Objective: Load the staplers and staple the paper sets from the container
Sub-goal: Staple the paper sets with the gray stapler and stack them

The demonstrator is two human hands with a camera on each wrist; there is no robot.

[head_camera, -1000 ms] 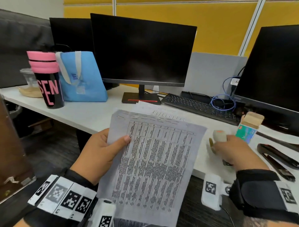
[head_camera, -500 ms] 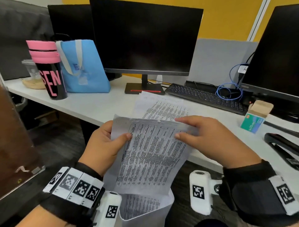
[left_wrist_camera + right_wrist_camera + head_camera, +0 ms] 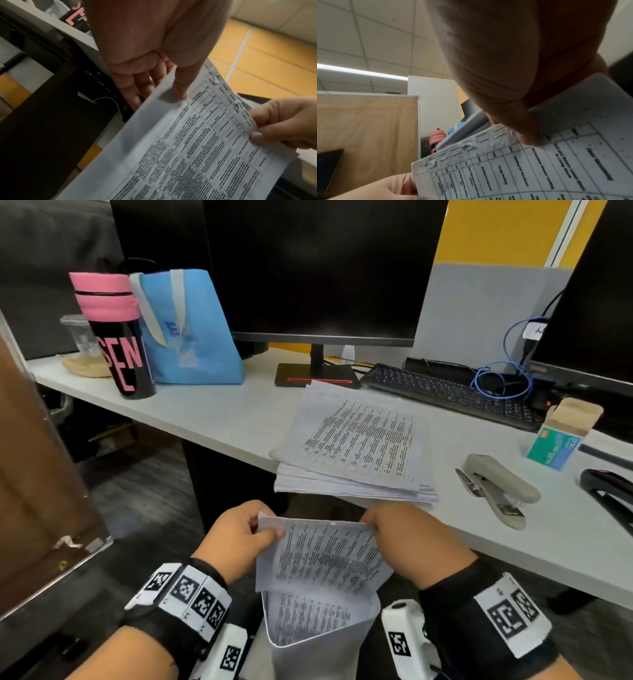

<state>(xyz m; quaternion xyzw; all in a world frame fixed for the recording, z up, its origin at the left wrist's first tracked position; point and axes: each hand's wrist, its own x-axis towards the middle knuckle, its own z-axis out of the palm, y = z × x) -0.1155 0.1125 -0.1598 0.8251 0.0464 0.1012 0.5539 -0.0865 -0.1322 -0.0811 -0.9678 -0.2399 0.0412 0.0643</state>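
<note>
Head view shows a thin paper set (image 3: 322, 556) held up in front of the person, below the near edge of the bench (image 3: 219, 419), its top edge stretched between both hands. The left hand (image 3: 236, 537) pinches the top left corner, thumb on the printed face and the other fingers (image 3: 137, 86) behind the sheets. The right hand (image 3: 407, 537) pinches the top right corner between thumb and forefinger, as both wrist views confirm.

Judging by how it sags and curls below the fingers, the set is light, limp and easily creased. It should carry best by the top edge, where the two hands already have it. That margin looks rough, with small tears and what may be old staple marks, so a hard pull there could rip it. Loose sheets may also slide apart unless squared first.

Beyond the fingers, a thicker paper stack (image 3: 356, 446) lies on the bench, slightly overhanging its near edge. Further right of the right hand lies a grey stapler (image 3: 496, 484), closed, well apart from it. Below the fingers more printed sheets stand in an open white container (image 3: 318, 655).
</note>
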